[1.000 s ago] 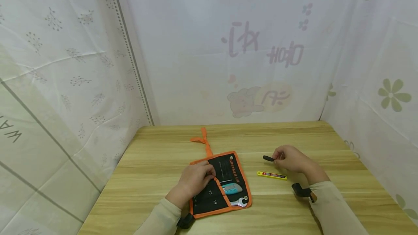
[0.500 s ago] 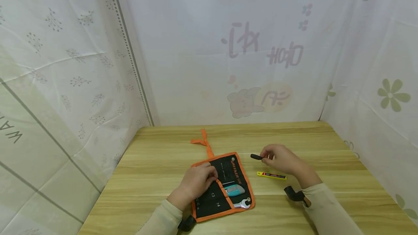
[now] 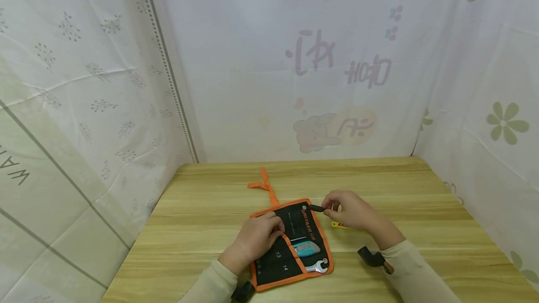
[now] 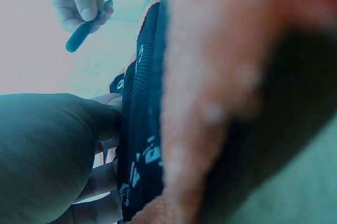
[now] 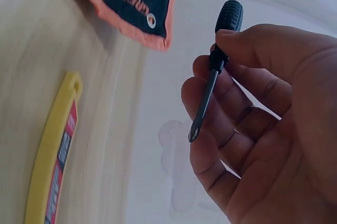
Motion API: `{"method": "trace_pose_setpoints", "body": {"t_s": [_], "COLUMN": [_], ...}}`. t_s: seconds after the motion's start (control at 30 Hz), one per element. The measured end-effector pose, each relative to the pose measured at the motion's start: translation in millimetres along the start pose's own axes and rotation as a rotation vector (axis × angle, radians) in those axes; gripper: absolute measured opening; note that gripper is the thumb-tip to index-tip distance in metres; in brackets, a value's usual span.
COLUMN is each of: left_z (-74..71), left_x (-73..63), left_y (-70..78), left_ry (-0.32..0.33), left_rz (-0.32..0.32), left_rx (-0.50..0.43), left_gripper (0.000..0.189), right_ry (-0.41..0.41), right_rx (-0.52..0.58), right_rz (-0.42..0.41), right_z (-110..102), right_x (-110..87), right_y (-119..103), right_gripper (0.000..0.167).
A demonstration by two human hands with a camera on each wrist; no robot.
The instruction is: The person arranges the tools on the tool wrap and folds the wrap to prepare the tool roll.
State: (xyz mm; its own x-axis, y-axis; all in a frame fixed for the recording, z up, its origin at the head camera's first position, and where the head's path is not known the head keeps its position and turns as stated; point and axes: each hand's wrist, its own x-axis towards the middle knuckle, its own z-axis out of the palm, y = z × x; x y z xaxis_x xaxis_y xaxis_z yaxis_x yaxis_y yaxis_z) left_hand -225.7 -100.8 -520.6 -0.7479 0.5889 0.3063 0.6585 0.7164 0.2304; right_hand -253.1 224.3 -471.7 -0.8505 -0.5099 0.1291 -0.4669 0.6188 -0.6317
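A black tool pouch (image 3: 269, 272) with orange trim lies on the table. My left hand (image 3: 256, 238) pinches the orange edge of its pocket; in the left wrist view, thumb and fingers sit on either side of the black fabric (image 4: 142, 92). A teal utility knife (image 3: 306, 248) and an open-end wrench (image 3: 318, 266) poke out of the pocket. My right hand (image 3: 347, 210) pinches a small screwdriver (image 5: 229, 17) by its black ribbed handle where it meets the shaft. Its metal tip points back toward the palm, and the handle end overlaps the pouch's upper right edge in the head view.
A slim yellow case (image 5: 50, 155) with a red and black label lies on the table, partly hidden below my right hand in the head view. Orange tie straps (image 3: 265, 183) stretch behind the pouch. Patterned curtains (image 3: 252, 60) surround the wooden table (image 3: 202, 209).
My right hand has carried the screwdriver leftward to the pouch, passing over the yellow case. The left hand and the pouch have shifted slightly right and toward the front.
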Motion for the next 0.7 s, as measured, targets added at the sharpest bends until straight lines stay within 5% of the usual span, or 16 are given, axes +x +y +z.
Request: {"method": "trace_pose_setpoints", "body": {"t_s": [0.7], "left_z": [0.8], "left_x": [-0.3], "left_y": [11.6], "left_ry": [0.003], "left_rz": [0.035], "left_rx": [-0.022], "left_gripper": [0.008], "right_ry": [-0.082], "right_rx": [0.053], "right_rz": [-0.049], "right_z": [23], "right_x": [3.3], "right_y": [-15], "right_gripper": [0.004]}}
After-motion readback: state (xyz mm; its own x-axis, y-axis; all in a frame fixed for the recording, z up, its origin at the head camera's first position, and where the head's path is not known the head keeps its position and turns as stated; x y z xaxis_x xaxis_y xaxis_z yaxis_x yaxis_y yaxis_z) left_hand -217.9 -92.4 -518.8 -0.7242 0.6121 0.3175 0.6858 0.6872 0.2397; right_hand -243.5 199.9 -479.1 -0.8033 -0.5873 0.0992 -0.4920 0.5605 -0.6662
